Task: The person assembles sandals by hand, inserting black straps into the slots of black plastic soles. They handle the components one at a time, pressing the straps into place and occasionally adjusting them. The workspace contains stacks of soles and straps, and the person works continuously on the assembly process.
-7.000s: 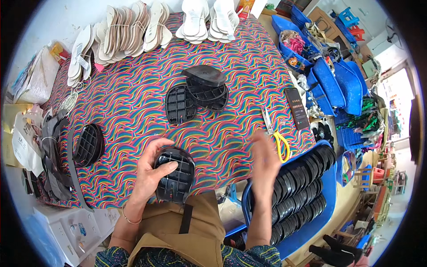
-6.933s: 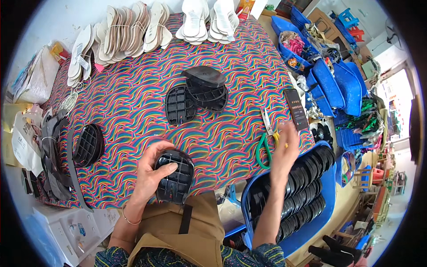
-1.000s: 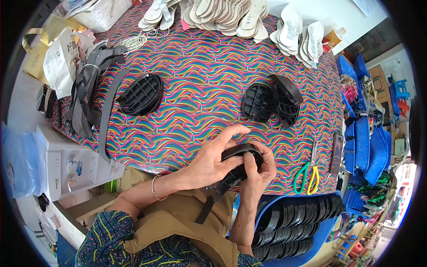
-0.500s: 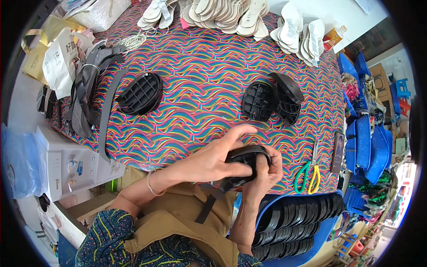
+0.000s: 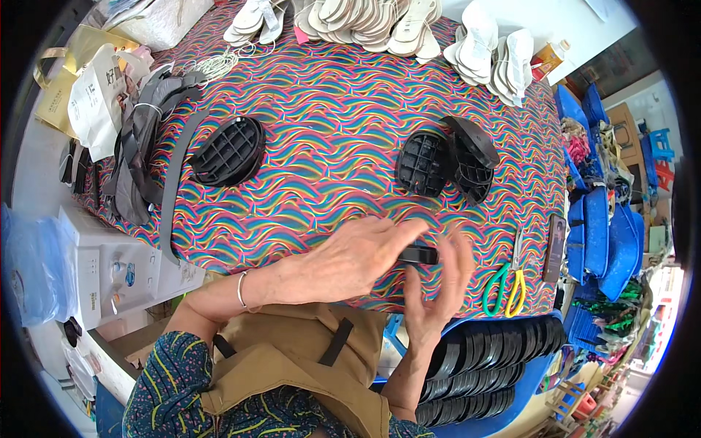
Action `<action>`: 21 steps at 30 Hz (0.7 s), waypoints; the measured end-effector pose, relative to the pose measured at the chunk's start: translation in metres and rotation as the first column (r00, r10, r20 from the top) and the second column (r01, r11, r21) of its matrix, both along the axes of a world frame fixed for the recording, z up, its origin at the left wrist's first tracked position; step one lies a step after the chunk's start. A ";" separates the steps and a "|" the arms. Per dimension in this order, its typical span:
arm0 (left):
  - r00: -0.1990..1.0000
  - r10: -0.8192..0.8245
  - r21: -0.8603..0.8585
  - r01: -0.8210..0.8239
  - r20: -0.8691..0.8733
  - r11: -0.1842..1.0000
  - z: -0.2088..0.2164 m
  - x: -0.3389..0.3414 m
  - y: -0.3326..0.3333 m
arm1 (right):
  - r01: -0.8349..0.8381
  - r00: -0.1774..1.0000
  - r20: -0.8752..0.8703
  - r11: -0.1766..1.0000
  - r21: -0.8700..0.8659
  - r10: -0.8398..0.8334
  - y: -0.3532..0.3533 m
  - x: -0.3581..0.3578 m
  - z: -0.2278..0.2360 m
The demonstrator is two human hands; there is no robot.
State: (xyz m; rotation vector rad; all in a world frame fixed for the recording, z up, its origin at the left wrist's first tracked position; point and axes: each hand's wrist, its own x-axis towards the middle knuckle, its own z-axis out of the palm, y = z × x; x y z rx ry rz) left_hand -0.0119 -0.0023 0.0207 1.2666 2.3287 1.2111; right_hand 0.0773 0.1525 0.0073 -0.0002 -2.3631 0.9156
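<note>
Lower centre: left hand [image 5: 358, 254] partly covers black heel piece [image 5: 421, 255], grip hidden; right hand [image 5: 438, 305] spread near its right end. Steady piece by rim.

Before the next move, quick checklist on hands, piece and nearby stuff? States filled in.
1. Black molded piece fully visible: not ok; the left hand covers most of it.
2. Left hand's grip secure: cannot tell; contact is hidden.
3. Right hand spread open: ok; thumb and fingers apart, beside the piece.
4. Green-and-yellow-handled scissors clear of both hands: ok; on the patterned tablecloth, to the right.
5. Long dark strip clear of both hands: ok; far left.
</note>
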 end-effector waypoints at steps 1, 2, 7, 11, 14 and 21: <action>1.000 -0.026 -0.030 0.026 -0.015 0.999 0.000 0.000 0.003 | -0.069 0.997 0.028 0.995 0.070 0.067 0.003 0.002 -0.005; 0.998 -0.053 -0.061 0.051 -0.030 0.997 0.000 0.000 0.004 | -0.076 0.997 0.002 0.996 0.057 0.076 0.004 0.002 -0.016; 0.973 0.016 0.133 -0.048 0.231 0.990 -0.003 -0.002 -0.005 | -0.078 0.996 0.032 0.997 0.002 0.078 0.018 0.015 -0.014; 0.973 0.038 0.206 -0.087 0.229 0.975 -0.021 0.001 -0.005 | -0.072 0.997 0.033 0.994 -0.085 0.075 0.014 0.016 -0.008; 0.985 0.084 0.232 -0.119 0.154 0.965 -0.024 0.005 0.001 | -0.097 0.992 0.074 0.992 -0.075 0.102 0.008 0.005 0.003; 0.934 0.088 0.214 -0.170 0.346 0.962 -0.026 0.007 0.005 | -0.232 0.967 0.106 0.973 -0.015 0.232 0.016 -0.004 -0.005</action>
